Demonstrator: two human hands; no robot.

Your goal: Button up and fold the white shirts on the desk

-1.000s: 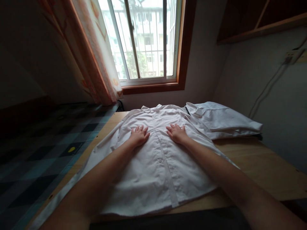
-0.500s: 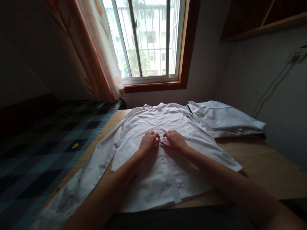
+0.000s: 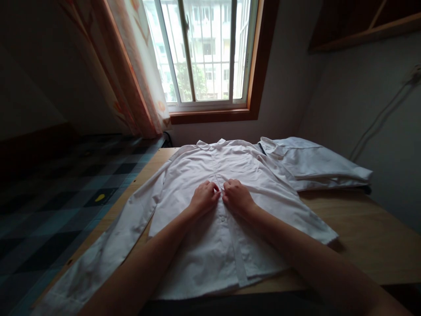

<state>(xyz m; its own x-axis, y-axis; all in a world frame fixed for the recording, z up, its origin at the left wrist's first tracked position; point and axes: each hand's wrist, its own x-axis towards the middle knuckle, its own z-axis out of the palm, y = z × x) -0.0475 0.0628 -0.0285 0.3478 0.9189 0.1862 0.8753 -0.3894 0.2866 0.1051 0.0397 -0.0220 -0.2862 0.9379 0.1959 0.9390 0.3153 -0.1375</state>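
A white long-sleeved shirt (image 3: 194, 245) lies front up on a wooden board, its collar toward the window. My left hand (image 3: 205, 196) pinches the button placket near the middle of the shirt, thumb and fingertips together. Close beside it, my right hand (image 3: 237, 196) has its fingers curled and closed on the other edge of the placket. Whatever button lies between the fingertips is hidden. Below the hands a shirt button (image 3: 223, 218) shows on the placket. One sleeve stretches down to the lower left.
Another white garment (image 3: 315, 158) lies folded at the board's back right. The wooden board (image 3: 358, 228) shows bare wood on the right. On the left is a bed with a dark checked cover (image 3: 59, 210). Behind are a window (image 3: 207, 52) and an orange-patterned curtain (image 3: 131, 74).
My right hand's fingers have curled in more tightly at the placket. The left hand stays nearly in place. The camera view has shifted slightly.
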